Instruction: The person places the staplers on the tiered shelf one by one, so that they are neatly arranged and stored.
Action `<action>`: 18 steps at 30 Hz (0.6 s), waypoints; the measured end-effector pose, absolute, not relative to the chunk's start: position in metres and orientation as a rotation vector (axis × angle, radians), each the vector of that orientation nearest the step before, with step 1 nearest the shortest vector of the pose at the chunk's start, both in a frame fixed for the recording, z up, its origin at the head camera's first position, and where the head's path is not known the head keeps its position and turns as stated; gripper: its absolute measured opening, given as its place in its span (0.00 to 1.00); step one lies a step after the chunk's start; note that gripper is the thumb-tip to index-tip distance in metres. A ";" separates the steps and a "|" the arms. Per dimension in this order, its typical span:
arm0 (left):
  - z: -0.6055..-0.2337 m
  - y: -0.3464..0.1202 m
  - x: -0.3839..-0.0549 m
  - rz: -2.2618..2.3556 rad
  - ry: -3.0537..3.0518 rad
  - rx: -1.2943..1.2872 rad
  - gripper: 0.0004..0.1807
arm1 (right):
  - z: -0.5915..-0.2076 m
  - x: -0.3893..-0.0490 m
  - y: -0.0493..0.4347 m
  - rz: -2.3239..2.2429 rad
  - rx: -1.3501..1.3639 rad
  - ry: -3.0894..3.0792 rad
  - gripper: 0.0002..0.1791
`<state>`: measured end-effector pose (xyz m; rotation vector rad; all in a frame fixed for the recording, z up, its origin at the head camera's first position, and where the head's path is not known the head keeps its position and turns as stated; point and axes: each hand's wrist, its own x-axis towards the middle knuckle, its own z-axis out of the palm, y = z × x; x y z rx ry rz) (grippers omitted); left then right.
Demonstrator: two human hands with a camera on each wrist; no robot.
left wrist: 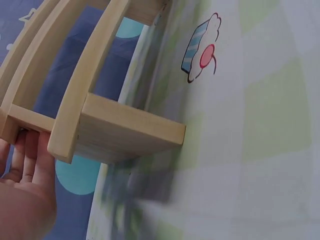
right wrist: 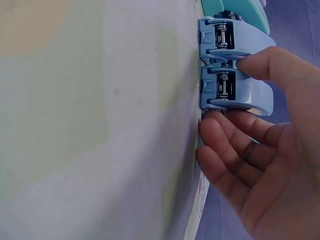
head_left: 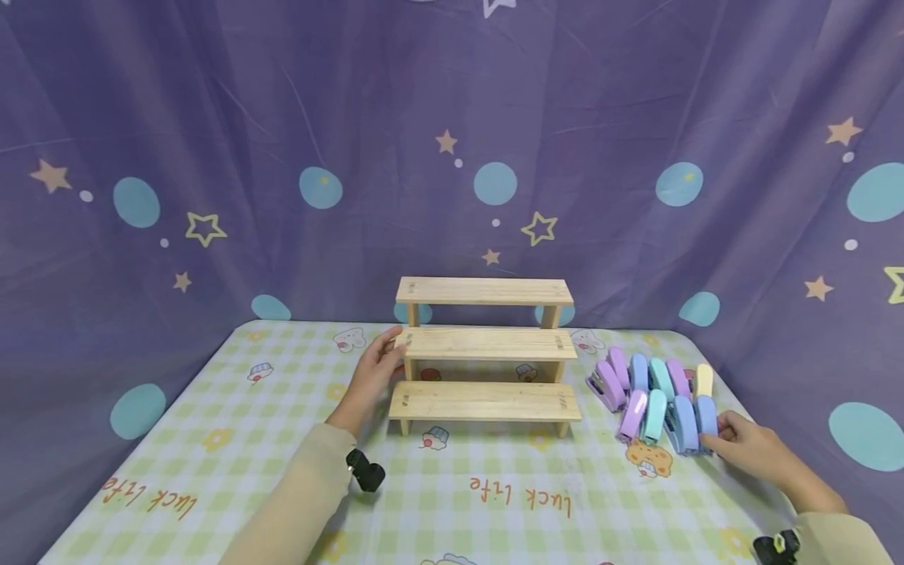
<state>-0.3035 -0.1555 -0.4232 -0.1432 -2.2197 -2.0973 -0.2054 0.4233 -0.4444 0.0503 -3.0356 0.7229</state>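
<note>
A three-step wooden display rack point(head_left: 487, 402) stands on the tablecloth. At the left end of its middle step is my left hand point(head_left: 373, 375), holding the rack; in the left wrist view the fingertips point(left wrist: 31, 145) go out of sight behind the wood. To the right of the rack, small staplers in purple, blue, mint and cream stand close together in two rows. My right hand point(head_left: 756, 450) pinches the blue stapler point(right wrist: 256, 94) at the near right end, thumb on one side and fingers on the other. Another blue stapler point(right wrist: 245, 39) sits right beside it.
The table wears a green-and-white checked cloth point(head_left: 268, 439) with printed cakes and lettering. A purple curtain point(head_left: 424, 102) with stars and dots hangs behind it. The cream stapler point(head_left: 703, 380) stands behind the pinched one, at the right end of the back row.
</note>
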 end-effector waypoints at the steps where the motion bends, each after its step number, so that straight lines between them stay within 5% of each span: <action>1: -0.419 -0.154 -0.300 -2.096 -2.218 -0.143 0.29 | -0.444 -0.205 0.423 0.723 0.050 -3.036 0.16; 18: -0.421 -0.150 -0.300 -2.092 -2.198 -0.097 0.29 | -0.442 -0.203 0.425 0.734 0.061 -3.013 0.16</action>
